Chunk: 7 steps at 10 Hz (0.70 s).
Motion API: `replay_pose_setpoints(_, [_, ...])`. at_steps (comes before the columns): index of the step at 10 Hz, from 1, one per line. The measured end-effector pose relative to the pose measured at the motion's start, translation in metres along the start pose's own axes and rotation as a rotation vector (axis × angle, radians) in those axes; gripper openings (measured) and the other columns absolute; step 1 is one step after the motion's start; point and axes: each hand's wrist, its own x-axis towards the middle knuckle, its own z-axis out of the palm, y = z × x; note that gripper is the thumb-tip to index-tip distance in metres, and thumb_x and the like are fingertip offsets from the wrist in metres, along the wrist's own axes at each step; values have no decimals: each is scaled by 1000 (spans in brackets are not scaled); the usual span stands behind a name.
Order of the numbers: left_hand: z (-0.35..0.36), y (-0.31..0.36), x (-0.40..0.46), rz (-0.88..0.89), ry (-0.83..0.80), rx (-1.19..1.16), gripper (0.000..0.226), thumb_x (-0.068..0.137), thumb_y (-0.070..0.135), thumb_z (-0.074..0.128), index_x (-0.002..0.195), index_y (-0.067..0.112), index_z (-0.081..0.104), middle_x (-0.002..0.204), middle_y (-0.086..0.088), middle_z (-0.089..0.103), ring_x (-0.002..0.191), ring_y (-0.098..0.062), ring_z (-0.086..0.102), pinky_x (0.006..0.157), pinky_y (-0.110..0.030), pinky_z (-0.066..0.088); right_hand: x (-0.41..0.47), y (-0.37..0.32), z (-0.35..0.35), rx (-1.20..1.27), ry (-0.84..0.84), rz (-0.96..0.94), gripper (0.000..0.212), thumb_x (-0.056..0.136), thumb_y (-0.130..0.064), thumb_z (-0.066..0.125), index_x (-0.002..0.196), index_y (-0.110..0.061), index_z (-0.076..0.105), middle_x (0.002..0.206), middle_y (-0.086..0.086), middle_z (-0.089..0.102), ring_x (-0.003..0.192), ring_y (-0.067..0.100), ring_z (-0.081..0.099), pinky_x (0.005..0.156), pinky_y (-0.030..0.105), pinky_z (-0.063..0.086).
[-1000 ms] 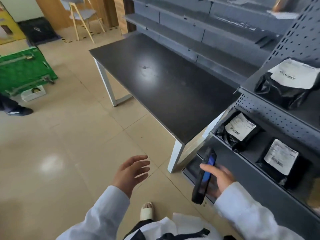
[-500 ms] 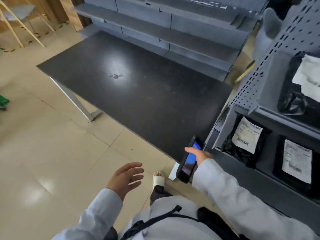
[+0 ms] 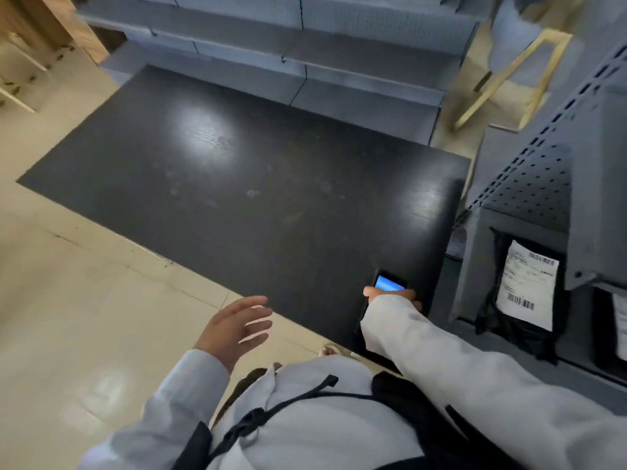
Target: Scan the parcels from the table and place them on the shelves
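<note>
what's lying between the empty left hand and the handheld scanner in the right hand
Nothing but bare surface: beige floor tile and the black tabletop's near edge separate the left hand from the black handheld scanner, in the head view.

Pale grey long sleeves [image 3: 458, 364] (black chest straps [image 3: 305, 396]).

Right hand [image 3: 392, 295]: a scanner [image 3: 390, 283] with a lit blue screen is held at the near right corner of the black bench [image 3: 237, 184].
Left hand [image 3: 234, 329]: fingers spread, nothing held.
Shelves [image 3: 529, 184]: a labelled black parcel [image 3: 524, 290] is seen, somewhat blurred.
</note>
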Motion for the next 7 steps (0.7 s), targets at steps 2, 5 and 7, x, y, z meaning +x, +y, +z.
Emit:
replay_pose_setpoints(2, [8,31,47,4,-120,133,18,92,1,58,102,11,70,98,-14,72,85,-25,67,75,-34,56,11,-1,15,-189,43,7,102,81,-61,69,153,-12,15,148,13,30,136,33,40,113,42,36])
replay_pose_setpoints(5, [-23,61,81,-15,-352,290,17,91,1,62,99,13,71,93,-10,73,81,-22,68,67,-29,53,-11,-16,33,-182,151,79,100,82,-52,74,153,-11,16,152,14,29,138,34,35,111,44,34])
replay_pose_setpoints(7, [-68,56,106,-36,-420,338,20,96,1,55,105,13,69,105,-15,70,99,-30,66,81,-37,53,-2,-3,37,-74,172,144,116,72,-53,83,156,-18,10,151,17,30,138,38,37,115,48,34])
